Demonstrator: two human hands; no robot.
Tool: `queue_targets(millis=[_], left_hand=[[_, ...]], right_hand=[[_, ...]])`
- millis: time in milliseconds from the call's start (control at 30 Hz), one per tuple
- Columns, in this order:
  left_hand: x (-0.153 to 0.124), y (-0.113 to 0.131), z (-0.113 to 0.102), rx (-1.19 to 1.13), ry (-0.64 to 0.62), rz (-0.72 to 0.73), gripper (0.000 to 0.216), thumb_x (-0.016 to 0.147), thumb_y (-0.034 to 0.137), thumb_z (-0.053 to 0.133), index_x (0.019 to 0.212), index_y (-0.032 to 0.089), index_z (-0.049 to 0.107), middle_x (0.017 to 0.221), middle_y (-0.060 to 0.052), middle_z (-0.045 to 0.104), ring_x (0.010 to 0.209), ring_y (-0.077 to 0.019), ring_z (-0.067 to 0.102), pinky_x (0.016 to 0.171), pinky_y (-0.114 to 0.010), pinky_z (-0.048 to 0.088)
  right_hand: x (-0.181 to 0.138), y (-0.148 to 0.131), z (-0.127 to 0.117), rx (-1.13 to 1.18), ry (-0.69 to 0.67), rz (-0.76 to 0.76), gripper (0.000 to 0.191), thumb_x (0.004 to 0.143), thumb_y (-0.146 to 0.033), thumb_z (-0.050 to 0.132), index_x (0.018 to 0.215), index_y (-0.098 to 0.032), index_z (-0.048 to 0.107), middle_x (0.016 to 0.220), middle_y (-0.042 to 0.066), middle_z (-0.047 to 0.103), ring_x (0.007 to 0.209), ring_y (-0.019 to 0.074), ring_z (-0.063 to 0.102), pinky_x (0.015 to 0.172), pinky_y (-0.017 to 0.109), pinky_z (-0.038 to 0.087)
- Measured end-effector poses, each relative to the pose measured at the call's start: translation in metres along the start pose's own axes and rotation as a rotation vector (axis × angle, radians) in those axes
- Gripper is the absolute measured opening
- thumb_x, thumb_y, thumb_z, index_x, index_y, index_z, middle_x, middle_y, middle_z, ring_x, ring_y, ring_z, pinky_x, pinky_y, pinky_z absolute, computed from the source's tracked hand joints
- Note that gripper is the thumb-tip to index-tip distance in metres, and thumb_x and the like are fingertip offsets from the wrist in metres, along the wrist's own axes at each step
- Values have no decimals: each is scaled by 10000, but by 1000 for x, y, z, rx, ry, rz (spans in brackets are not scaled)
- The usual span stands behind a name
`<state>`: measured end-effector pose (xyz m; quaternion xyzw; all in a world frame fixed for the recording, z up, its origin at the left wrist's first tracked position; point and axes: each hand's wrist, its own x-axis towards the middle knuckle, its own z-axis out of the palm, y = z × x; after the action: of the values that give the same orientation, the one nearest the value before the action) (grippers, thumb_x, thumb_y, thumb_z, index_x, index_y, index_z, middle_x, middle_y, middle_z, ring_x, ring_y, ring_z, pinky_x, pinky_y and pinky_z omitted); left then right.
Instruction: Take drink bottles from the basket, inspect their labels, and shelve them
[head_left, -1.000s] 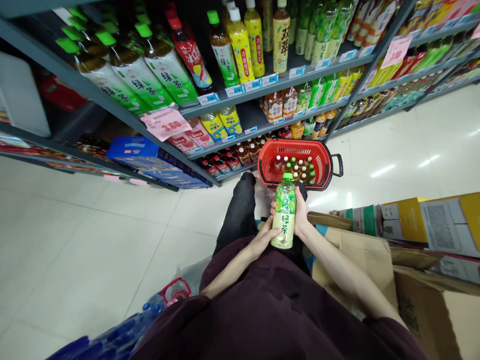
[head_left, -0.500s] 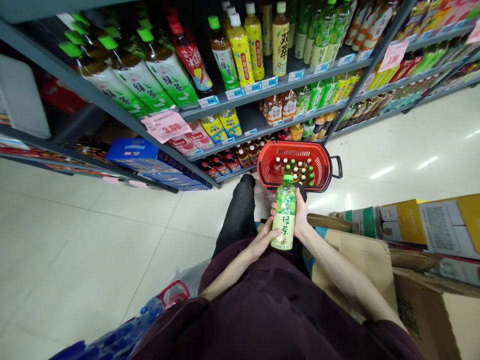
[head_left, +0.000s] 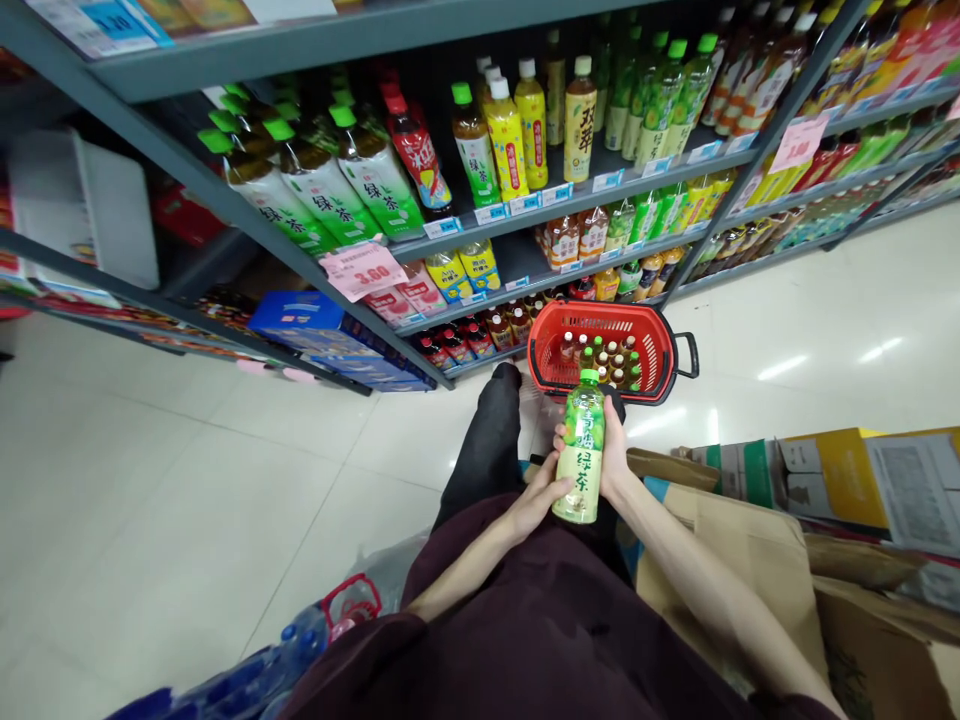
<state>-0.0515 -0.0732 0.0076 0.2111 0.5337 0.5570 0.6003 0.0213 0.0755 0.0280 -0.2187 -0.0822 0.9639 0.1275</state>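
Observation:
A green tea bottle with a green cap and a pale yellow-green label is held upright between both hands above my lap, its label facing me. My left hand is closed against its lower left side, the thumb lying on the label. Wrapped round the right side is my right hand, with fingertips showing at the bottle's left edge. Just beyond the bottle, a red shopping basket stands on the floor with several small capped bottles inside.
Drink shelves run across the front, stocked with bottles and price tags. Opened cardboard boxes crowd my right side. Blue-capped water bottles in plastic wrap lie at my lower left. A blue carton stack sits under the left shelf.
The view has tilted and shifted, so shelves, basket and hands appear slightly lower and further right. Both hands keep hold of the green tea bottle in nearly the same pose.

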Motion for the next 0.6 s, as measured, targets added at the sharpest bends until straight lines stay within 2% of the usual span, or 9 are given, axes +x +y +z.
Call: queue_targets(millis=[333,600], left_hand=[[2,-2,4,-64,-30,33,781,842,472,688,1543,258,418,1551,-72,503,1475,-337,378,1227,-472,291],[4,-8,1,-82,-63,40,821,819,437,680,1568,271,386,1626,-54,408,1536,-334,274,1261,-493,224]], right_hand=[[0,-1,-2,-33,-4,33,607,881,-757,486,1021,-194,665,662,48,694,587,254,683,513,383,593],[-2,1,1,-54,-11,42,572,907,-716,480,1027,-189,668,664,43,690,594,256,686,532,388,600]])
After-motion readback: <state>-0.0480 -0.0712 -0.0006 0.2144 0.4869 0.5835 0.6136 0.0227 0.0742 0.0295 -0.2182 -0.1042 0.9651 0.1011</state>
